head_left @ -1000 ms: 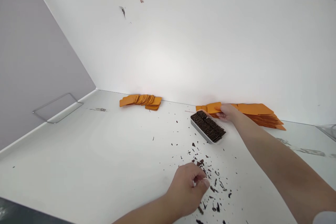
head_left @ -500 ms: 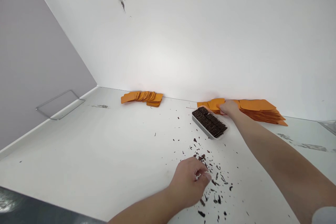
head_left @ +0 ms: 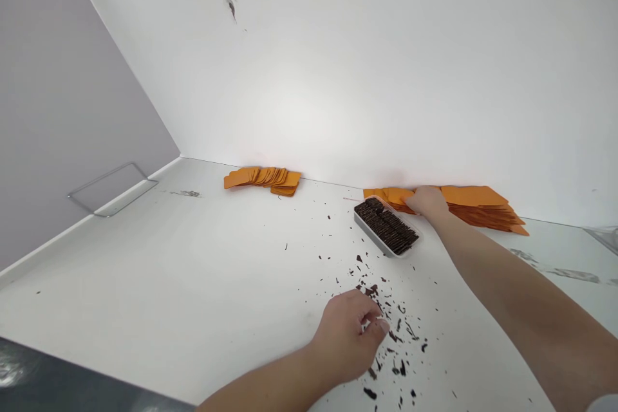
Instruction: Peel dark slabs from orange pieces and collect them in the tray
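Orange cards [head_left: 476, 204] lay fanned against the wall at right of centre, the right hand [head_left: 427, 201] resting on one, grip unclear, none lifted, while the left hand [head_left: 350, 333] curled loosely over dark crumbs [head_left: 396, 335].

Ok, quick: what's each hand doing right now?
Left hand: curled, pinching among dark crumbs; contents hidden.
Right hand: on the orange sheets; grip unclear.
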Action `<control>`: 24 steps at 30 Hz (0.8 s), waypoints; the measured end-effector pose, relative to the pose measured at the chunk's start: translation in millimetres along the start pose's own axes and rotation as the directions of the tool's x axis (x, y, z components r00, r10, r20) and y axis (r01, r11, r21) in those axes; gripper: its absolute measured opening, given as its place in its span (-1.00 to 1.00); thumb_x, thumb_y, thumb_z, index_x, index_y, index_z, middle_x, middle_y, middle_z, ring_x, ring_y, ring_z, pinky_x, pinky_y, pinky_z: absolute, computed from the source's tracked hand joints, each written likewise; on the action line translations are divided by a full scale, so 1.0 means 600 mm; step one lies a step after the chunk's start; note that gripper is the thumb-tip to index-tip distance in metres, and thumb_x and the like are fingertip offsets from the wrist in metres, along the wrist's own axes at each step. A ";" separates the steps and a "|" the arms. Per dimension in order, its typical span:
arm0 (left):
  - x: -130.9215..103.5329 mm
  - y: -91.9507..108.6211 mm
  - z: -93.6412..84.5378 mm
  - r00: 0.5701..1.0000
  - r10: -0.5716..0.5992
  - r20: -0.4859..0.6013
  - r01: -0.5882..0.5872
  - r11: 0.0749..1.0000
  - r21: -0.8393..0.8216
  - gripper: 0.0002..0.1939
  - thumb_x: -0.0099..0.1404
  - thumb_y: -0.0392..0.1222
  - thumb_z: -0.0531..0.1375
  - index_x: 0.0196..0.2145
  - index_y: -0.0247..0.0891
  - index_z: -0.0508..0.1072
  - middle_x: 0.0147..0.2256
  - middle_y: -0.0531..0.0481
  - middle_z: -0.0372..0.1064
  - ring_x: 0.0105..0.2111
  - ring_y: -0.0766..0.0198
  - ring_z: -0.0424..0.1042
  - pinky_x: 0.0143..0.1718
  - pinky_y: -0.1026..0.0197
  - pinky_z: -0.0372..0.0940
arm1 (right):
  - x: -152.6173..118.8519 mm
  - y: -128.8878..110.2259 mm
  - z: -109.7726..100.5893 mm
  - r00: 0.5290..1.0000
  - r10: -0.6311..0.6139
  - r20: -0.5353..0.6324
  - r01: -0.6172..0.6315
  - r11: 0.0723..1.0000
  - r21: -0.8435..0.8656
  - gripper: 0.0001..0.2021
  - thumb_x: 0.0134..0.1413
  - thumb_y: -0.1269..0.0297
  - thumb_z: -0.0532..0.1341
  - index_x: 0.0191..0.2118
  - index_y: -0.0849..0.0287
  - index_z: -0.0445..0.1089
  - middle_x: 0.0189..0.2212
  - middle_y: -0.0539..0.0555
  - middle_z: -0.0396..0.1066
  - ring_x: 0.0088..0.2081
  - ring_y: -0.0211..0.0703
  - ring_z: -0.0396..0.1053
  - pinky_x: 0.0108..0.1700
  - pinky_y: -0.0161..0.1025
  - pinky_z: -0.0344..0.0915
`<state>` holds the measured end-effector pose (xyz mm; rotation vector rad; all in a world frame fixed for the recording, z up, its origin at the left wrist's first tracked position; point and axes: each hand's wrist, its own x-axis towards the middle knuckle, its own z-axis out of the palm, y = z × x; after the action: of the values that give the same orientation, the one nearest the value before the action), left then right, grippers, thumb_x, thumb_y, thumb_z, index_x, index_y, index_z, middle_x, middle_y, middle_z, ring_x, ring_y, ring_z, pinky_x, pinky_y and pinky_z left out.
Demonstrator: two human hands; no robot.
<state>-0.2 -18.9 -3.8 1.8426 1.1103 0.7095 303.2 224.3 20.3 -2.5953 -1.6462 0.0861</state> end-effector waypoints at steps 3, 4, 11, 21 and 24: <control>0.000 -0.002 0.002 1.000 -0.004 0.001 0.004 1.000 0.003 -0.87 0.22 -0.15 0.16 -0.37 -0.22 0.47 -0.37 -0.03 0.45 -0.33 0.19 0.41 -0.27 0.18 0.28 | -0.007 0.000 -0.002 1.000 -0.006 -0.013 0.005 1.000 -0.010 -0.66 -0.02 0.02 0.29 -0.23 0.20 0.50 -0.19 0.33 0.48 -0.15 0.24 0.44 -0.21 -0.03 0.38; 0.000 -0.003 0.003 1.000 0.000 -0.002 0.000 1.000 0.003 -0.87 0.22 -0.16 0.16 -0.37 -0.22 0.47 -0.37 -0.03 0.45 -0.33 0.19 0.41 -0.27 0.17 0.28 | -0.009 0.000 -0.004 1.000 -0.010 -0.016 0.010 1.000 -0.015 -0.66 -0.02 0.02 0.29 -0.23 0.19 0.50 -0.20 0.34 0.48 -0.15 0.24 0.44 -0.22 -0.03 0.38; 0.000 0.000 0.000 1.000 -0.013 0.003 0.013 1.000 0.004 -0.86 0.23 -0.14 0.16 -0.36 -0.22 0.48 -0.35 -0.03 0.46 -0.32 0.18 0.42 -0.26 0.16 0.29 | -0.021 0.001 -0.028 0.982 -0.186 -0.020 0.183 0.979 -0.088 -0.57 -0.01 -0.01 0.29 -0.09 0.19 0.44 -0.18 0.35 0.44 -0.12 0.29 0.39 -0.15 0.07 0.33; 0.002 0.004 -0.007 1.000 -0.012 -0.006 0.012 1.000 0.012 -0.89 0.20 -0.18 0.19 -0.37 -0.24 0.49 -0.36 -0.04 0.47 -0.33 0.19 0.41 -0.29 0.20 0.26 | -0.010 0.028 -0.028 0.864 -0.502 0.037 0.496 0.834 -0.242 -0.61 -0.07 0.13 0.35 -0.09 0.17 0.45 0.09 0.27 0.29 0.13 0.30 0.14 0.08 0.06 0.20; 0.003 0.001 -0.005 1.000 -0.013 -0.018 0.013 1.000 0.024 -0.90 0.19 -0.19 0.20 -0.37 -0.24 0.48 -0.36 -0.04 0.46 -0.33 0.19 0.41 -0.29 0.19 0.25 | -0.002 0.026 -0.024 0.855 -0.519 0.027 0.505 0.819 -0.273 -0.67 -0.04 0.17 0.32 -0.14 0.20 0.46 0.05 0.31 0.30 0.12 0.32 0.14 0.06 0.10 0.20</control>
<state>-1.6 -16.2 -1.6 1.8512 1.1458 0.7091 318.0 216.5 33.6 -2.1793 -2.4209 -0.2486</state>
